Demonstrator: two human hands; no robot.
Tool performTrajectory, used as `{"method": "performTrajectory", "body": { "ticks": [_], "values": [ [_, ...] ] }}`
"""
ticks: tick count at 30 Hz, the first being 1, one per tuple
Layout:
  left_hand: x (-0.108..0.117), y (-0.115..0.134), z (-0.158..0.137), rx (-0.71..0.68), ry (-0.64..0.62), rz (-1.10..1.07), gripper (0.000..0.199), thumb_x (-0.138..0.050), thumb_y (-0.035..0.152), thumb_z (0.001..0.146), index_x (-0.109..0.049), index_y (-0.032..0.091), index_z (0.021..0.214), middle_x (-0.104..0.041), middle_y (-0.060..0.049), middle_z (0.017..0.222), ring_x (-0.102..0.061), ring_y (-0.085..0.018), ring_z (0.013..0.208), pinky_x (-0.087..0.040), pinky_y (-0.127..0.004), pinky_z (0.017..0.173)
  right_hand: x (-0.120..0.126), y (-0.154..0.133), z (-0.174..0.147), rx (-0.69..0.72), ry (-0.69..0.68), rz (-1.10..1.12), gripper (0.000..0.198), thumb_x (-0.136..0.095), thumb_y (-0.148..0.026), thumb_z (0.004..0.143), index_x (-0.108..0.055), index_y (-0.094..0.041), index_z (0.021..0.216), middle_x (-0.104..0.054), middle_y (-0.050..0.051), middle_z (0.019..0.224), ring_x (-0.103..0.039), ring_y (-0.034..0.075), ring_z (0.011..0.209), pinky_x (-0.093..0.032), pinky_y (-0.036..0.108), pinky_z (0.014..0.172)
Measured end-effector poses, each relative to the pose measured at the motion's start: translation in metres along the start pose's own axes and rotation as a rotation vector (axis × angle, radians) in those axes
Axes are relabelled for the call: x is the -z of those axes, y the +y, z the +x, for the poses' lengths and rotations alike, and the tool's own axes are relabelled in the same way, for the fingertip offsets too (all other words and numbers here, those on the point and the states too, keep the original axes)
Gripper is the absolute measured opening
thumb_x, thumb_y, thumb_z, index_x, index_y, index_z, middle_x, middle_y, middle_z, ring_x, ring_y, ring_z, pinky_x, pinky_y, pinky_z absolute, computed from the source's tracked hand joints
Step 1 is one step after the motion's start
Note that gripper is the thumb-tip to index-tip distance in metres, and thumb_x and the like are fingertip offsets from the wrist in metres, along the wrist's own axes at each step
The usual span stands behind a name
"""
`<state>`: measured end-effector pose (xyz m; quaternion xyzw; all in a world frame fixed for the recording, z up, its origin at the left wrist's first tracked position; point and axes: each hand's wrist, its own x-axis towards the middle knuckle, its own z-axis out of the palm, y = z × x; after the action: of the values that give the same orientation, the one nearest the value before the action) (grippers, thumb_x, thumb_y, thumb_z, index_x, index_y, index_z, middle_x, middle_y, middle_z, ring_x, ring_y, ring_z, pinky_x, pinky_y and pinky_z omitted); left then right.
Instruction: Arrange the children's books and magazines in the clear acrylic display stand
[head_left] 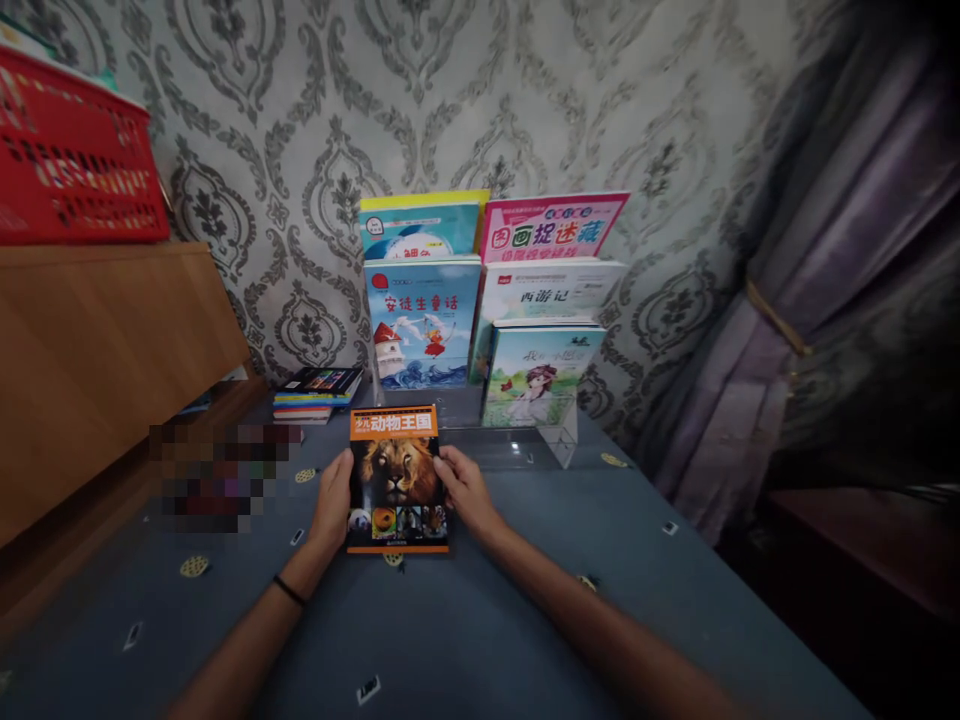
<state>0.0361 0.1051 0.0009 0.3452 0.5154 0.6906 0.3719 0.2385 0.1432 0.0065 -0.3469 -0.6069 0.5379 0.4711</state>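
Note:
Between my two hands is a book (397,475) with a lion on its black and orange cover, facing me. My left hand (332,500) grips its left edge, and my right hand (463,488) grips the right edge; the fingers behind the book are hidden. Just beyond it stands a clear tiered book rack (517,448). On the rack's left side a blue storybook (424,325) leans in front of a teal book (420,228). To the right, a green-blue book (540,375) stands before a white book (551,292) and a pink book (555,225).
A small stack of books (315,392) lies left of the rack by the patterned wall. A wooden cabinet (112,360) bearing a red basket (79,150) borders the left side. The blue cloth (600,640) covers the surface; a purple curtain (757,330) hangs at right.

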Motion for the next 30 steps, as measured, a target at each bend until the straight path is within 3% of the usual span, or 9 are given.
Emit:
{"method": "performTrajectory", "body": {
  "ticks": [4,8,12,18,24,30],
  "values": [
    [-0.012,0.012,0.006,-0.004,-0.068,-0.006,0.062,-0.074,0.066,0.065,-0.074,0.013,0.097,-0.076,-0.009,0.097,-0.066,-0.024,0.098,-0.047,-0.037,0.096,0.01,-0.011,0.008,0.037,0.011,-0.011,0.049,-0.059,-0.07,0.076,-0.054,-0.022,0.085,-0.039,-0.007,0.06,-0.032,0.009,0.045,-0.027,0.02,0.036],
    [-0.024,0.027,0.008,-0.035,-0.145,0.072,0.057,-0.073,0.066,0.067,-0.073,0.013,0.088,-0.073,-0.006,0.084,-0.065,-0.021,0.083,-0.05,-0.031,0.081,0.022,-0.019,0.014,0.075,0.009,-0.038,0.046,-0.06,-0.067,0.078,-0.056,-0.022,0.087,-0.042,-0.006,0.06,-0.034,0.01,0.047,-0.029,0.021,0.038],
    [-0.031,0.043,0.02,-0.156,-0.194,0.23,0.049,-0.066,0.065,0.073,-0.065,0.015,0.07,-0.062,0.0,0.067,-0.054,-0.016,0.068,-0.043,-0.025,0.064,0.034,-0.032,0.023,0.157,0.018,-0.081,0.044,-0.059,-0.064,0.082,-0.06,-0.021,0.093,-0.049,-0.004,0.063,-0.04,0.011,0.049,-0.035,0.022,0.04],
    [-0.04,0.069,0.043,-0.402,-0.188,0.382,0.04,-0.058,0.054,0.084,-0.061,0.019,0.065,-0.056,0.002,0.063,-0.05,-0.017,0.068,-0.041,-0.025,0.065,0.043,-0.059,0.038,0.275,0.006,-0.141,0.039,-0.058,-0.059,0.083,-0.062,-0.021,0.093,-0.055,-0.001,0.072,-0.05,0.013,0.056,-0.047,0.025,0.047],
    [-0.048,0.091,0.044,-0.37,-0.195,0.365,0.042,-0.059,0.053,0.085,-0.055,0.019,0.06,-0.046,0.004,0.056,-0.042,-0.013,0.056,-0.033,-0.024,0.051,0.045,-0.074,0.046,0.33,0.032,-0.163,0.035,-0.058,-0.052,0.085,-0.063,-0.021,0.1,-0.061,0.002,0.084,-0.056,0.017,0.069,-0.054,0.028,0.055],
    [-0.052,0.105,0.045,-0.416,-0.185,0.357,0.043,-0.055,0.056,0.086,-0.058,0.018,0.067,-0.048,0.003,0.059,-0.048,-0.014,0.056,-0.039,-0.023,0.048,0.044,-0.086,0.051,0.351,0.02,-0.179,0.034,-0.057,-0.048,0.085,-0.062,-0.021,0.105,-0.063,0.004,0.089,-0.06,0.019,0.077,-0.057,0.032,0.061]
  ]
}}
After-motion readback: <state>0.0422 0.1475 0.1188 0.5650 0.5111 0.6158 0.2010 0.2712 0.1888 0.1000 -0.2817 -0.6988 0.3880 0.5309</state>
